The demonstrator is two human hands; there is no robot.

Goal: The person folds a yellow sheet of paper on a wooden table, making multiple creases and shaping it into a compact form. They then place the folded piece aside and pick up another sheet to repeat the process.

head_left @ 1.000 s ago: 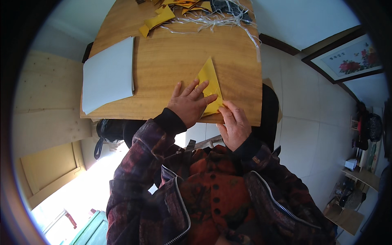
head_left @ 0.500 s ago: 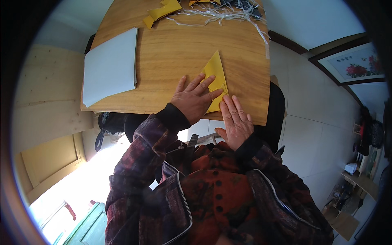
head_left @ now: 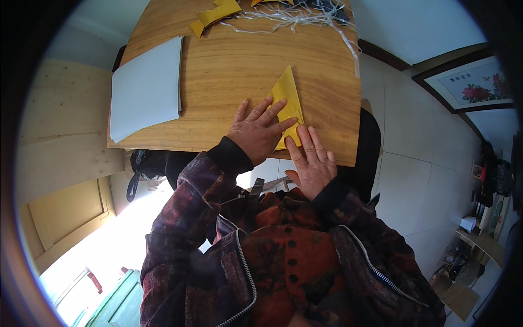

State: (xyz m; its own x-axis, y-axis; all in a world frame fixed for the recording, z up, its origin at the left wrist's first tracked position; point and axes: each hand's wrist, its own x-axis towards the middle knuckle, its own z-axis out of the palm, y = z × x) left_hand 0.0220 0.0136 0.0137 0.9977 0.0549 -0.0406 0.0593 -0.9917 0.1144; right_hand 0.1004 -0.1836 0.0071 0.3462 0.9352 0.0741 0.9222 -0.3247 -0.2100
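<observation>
A folded sheet of yellow paper (head_left: 287,90) lies near the table's front edge, its pointed tip facing away from me. Across its left side rests my left hand (head_left: 258,127), palm down with the fingers spread. My right hand (head_left: 312,163) is at the paper's lower right edge. Its fingers are stretched out, with the fingertips on or just beside the paper. Part of the paper's left and lower portion is hidden under my left hand.
A stack of white sheets (head_left: 147,90) lies at the left of the wooden table (head_left: 229,65). Folded yellow paper pieces (head_left: 215,15) and a tangle of clear plastic strips (head_left: 305,19) are at the far side. A dark seat (head_left: 369,144) stands by the right edge.
My right hand's index finger has spread away from the other fingers, toward the paper's lower edge. My left hand and the paper have stayed nearly in place.
</observation>
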